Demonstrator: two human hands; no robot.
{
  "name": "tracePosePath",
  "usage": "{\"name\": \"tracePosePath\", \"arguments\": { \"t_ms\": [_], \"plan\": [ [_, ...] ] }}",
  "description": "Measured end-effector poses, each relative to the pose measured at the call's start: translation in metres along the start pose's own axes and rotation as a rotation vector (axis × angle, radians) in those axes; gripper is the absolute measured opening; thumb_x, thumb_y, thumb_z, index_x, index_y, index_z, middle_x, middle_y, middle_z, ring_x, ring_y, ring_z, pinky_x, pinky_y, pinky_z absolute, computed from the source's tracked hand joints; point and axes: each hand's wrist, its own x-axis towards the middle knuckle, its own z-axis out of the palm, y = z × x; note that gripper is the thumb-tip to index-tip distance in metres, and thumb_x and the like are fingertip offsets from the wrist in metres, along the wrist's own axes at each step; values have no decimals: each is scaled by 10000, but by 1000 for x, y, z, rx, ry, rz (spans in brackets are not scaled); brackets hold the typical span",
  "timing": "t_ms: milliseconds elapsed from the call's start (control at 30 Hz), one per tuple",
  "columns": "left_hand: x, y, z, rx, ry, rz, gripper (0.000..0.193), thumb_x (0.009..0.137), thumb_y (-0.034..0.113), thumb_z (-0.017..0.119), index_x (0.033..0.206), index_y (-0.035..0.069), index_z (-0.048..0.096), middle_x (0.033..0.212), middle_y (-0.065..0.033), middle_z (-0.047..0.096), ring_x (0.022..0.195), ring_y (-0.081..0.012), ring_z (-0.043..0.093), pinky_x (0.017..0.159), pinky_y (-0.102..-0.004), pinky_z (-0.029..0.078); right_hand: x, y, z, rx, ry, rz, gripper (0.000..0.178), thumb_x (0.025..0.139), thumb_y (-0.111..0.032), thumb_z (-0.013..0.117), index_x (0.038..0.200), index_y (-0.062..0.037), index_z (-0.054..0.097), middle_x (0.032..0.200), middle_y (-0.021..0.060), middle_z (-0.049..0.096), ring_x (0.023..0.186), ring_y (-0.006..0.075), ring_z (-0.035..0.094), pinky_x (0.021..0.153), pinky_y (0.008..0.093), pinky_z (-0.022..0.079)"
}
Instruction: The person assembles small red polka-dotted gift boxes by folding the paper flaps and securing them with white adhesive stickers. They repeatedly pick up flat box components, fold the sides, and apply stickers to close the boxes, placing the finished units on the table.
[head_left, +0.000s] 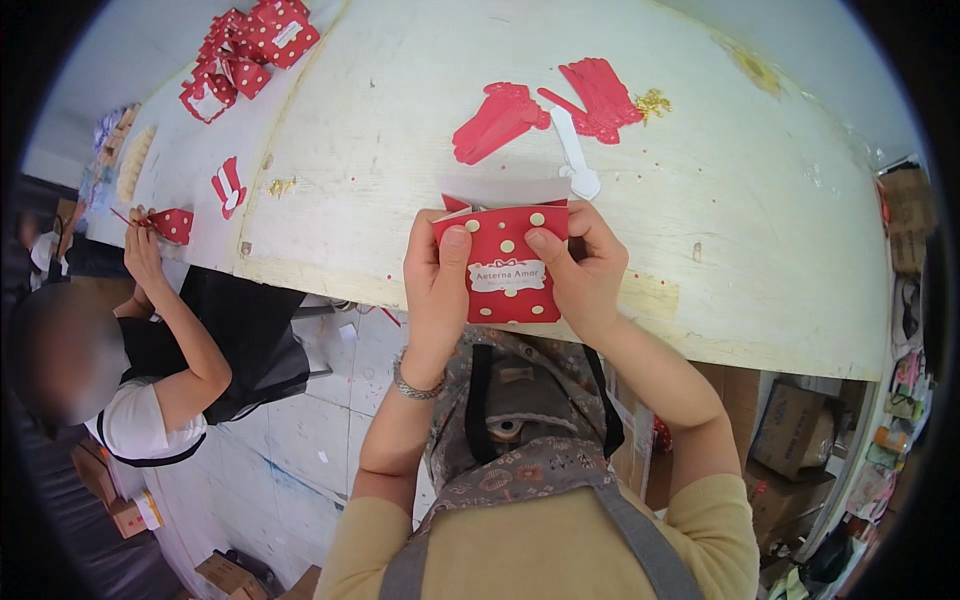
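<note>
Head view: my left hand (437, 275) and right hand (583, 268) pinch the red dotted box (503, 262) at the worktop's (700, 200) near edge, so I'd press creases evenly.

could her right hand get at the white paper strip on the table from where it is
Probably yes: the right hand sits just below the white paper strip, bare table between them, but it would have to release the red polka-dot box.

Craft workshop: worn worktable (560, 100), red box cutouts (500, 120), stacked cartons (800, 430).
</note>
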Motion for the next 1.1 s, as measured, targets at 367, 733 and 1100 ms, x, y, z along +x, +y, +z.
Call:
{"name": "tracePosePath", "arguments": {
  "t_ms": [367,733,1100],
  "plan": [
    [6,10,8,84,20,88,217,929,122,607,1086,23,494,1053,-56,553,915,-79,503,815,-232,431,9,1,-4,-148,40,-99,157,807,-75,721,904,-35,606,940,49,613,824,111,524,713,256,417],
    [-16,-36,-19,65,-126,471,606,786,447,756,1146,75,442,1257,-170,441,1079,-235,484,943,-360,393,33,-87,-1,-983,-775,-615,271,653,-316,763,782,-105,652,799,-23,637,800,167,563,881,385,362],
    [-17,-17,-22,-32,-143,368,464,852,260,704,1162,52,428,1295,-154,418,1124,-226,459,1007,-362,348,46,-86,-8,-816,-721,-401,345,627,-236,843,842,-92,615,985,63,639,1036,225,576,981,379,369]
  ]
}}
